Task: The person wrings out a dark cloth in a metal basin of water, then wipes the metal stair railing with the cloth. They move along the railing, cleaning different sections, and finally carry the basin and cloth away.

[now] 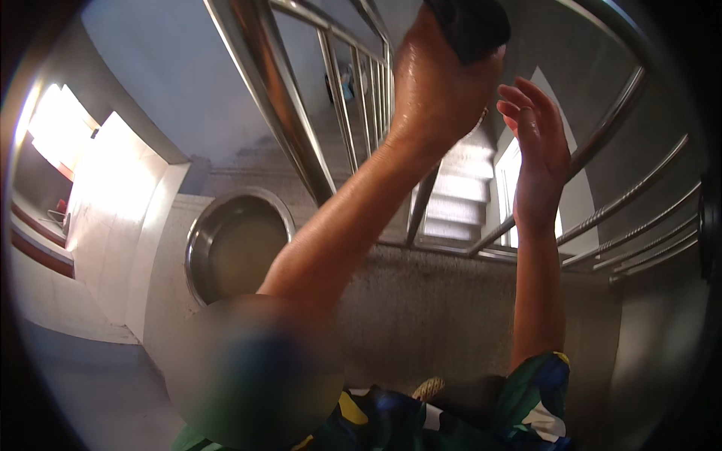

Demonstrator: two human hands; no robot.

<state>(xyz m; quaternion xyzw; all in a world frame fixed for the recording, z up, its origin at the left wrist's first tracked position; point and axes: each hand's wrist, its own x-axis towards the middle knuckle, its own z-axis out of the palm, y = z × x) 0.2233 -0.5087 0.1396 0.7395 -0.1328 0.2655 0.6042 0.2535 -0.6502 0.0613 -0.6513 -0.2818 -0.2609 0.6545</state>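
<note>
Raised at the top of the view, my left hand [437, 84] grips a dark cloth [476, 28]; the skin of the hand looks wet. To its right, my right hand [538, 141] is lifted with fingers partly curled and apart, holding nothing. Behind both hands runs a stainless steel stair railing, its thick post [282, 90] rising left of my left forearm. A round metal basin [192, 253] stands on the floor at left, with cloudy water [242, 248] in it. My left forearm passes close by the basin's right rim.
Concrete steps [459, 194] descend beyond the railing. Curved railing bars [615, 220] extend at right. A bright window [62, 129] and pale wall ledge [124, 225] lie at left. Small items [344, 84], too distant to identify, sit beyond the upright bars.
</note>
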